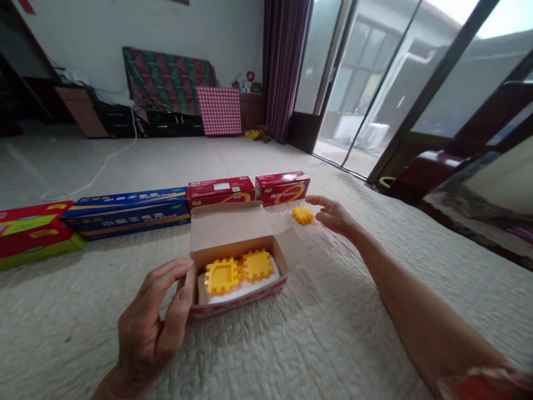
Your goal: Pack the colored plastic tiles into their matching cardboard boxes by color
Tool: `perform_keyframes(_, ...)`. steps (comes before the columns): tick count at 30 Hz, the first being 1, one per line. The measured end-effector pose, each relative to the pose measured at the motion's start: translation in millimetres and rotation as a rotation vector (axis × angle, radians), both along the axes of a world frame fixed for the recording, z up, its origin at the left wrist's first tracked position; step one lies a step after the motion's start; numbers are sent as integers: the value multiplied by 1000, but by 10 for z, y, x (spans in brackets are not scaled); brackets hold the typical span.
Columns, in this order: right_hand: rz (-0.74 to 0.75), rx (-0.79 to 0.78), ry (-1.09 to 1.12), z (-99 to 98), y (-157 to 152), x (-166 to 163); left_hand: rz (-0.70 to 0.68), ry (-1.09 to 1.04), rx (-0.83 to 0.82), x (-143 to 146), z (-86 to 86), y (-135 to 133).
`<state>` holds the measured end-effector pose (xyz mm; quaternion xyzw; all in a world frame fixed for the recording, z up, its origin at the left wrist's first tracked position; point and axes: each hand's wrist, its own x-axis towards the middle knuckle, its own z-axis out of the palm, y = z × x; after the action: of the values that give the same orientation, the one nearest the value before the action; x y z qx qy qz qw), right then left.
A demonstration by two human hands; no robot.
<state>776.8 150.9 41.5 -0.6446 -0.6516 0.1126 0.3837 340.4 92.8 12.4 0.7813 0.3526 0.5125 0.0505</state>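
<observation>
The left grip [150,322] is pinching the left wall of an open box [245,295], and two yellow blocks [257,265] are lying inside, just right of it. Farther off, the right grip [336,217] is hovering open; a loose block [302,215] is resting on the quilt [258,355] by its thumb, contact being unclear. Pinching toothed edges squarely, with the box staying steady, is probably serving best. A red box [281,189] is standing beyond its fingertips.
</observation>
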Motion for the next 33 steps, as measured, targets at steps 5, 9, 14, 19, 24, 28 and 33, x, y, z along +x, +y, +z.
perform_keyframes(5,174,15,-176,-58,37,-92,6,0,-8,7,8,-12)
perform_keyframes(9,168,-8,-314,-64,63,-65,-5,-10,-21,-7,-3,-3)
perform_keyframes(14,136,-28,-396,-25,55,-77,-5,-4,-21,-21,-15,0)
perform_keyframes(19,159,-52,-383,-55,92,-38,2,2,-16,11,27,-19)
perform_keyframes(24,187,5,-383,-169,148,42,22,-4,-14,10,22,-14)
perform_keyframes(28,162,17,-422,-157,145,56,3,9,4,-7,9,-3)
perform_keyframes(33,160,183,-325,293,-46,-187,-17,8,13,-5,28,-5)
